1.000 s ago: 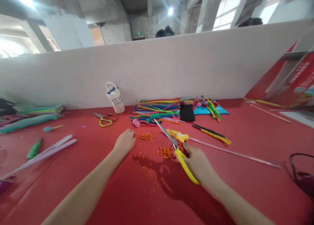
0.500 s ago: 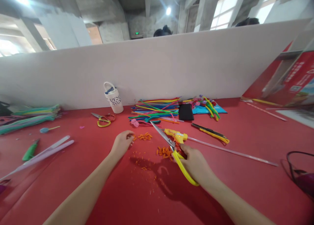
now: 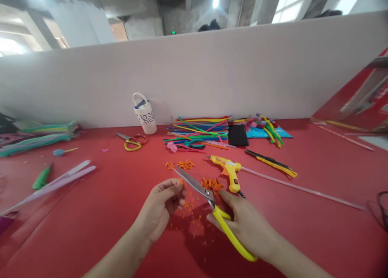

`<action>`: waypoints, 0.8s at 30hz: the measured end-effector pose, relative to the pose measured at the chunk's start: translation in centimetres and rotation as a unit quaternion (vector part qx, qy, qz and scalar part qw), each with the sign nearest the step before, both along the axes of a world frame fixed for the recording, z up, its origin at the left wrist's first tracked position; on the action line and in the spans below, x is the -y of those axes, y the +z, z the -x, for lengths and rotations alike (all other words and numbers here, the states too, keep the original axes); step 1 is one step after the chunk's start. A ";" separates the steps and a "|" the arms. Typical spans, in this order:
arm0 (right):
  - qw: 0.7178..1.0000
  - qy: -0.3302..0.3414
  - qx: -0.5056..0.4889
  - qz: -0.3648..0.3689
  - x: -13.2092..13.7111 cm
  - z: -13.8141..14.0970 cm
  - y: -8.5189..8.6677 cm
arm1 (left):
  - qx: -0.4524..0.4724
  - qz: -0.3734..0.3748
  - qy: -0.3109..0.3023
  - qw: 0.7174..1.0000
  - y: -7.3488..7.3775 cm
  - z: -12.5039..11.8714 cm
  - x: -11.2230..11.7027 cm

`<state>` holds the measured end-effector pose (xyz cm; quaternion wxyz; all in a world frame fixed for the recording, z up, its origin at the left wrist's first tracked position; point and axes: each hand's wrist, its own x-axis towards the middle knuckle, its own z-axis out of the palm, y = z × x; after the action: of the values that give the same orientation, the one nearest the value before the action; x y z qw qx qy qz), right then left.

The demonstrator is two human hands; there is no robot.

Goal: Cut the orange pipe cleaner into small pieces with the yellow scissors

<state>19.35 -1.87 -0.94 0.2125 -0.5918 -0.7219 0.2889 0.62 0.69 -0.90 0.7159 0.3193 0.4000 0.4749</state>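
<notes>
Red tabletop [image 3: 91, 213] spreads under both your hands, and a white partition [image 3: 212, 71] stands well beyond your fingertips. Against it, far past your fingers, lies a heap of coloured pipe cleaners [image 3: 200, 132]. Your right hand [image 3: 245, 225] wraps its fingers through the yellow handles of the scissors [image 3: 210, 196], whose blades lie nearly together and point up-left, crossing just above your left fingertips. A yellow glue gun [image 3: 229, 170] lies just beyond your right fingers. Your left hand [image 3: 163, 207] has thumb and fingers pinched narrow on a tiny orange piece [image 3: 182, 181], right beside the blades. Loose orange cuttings [image 3: 212, 183] sit between your fingers and the glue gun.
</notes>
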 end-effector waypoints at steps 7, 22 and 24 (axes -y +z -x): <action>1.000 0.004 -0.004 0.008 0.2 0.2 -0.9 | 0.039 0.019 -0.063 0.997 -0.9 -0.4 0.6; 0.978 0.040 0.179 -0.097 0.6 -0.1 -1.2 | 0.113 -0.012 0.034 0.993 -0.4 0.2 0.4; 0.974 0.042 0.196 -0.109 0.5 -0.2 -1.4 | 0.105 -0.019 0.046 0.993 -0.3 0.4 0.2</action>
<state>19.53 -2.38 -2.30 0.1177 -0.5796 -0.8006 0.0959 0.24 0.44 -1.23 0.7250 0.2624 0.3277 0.5460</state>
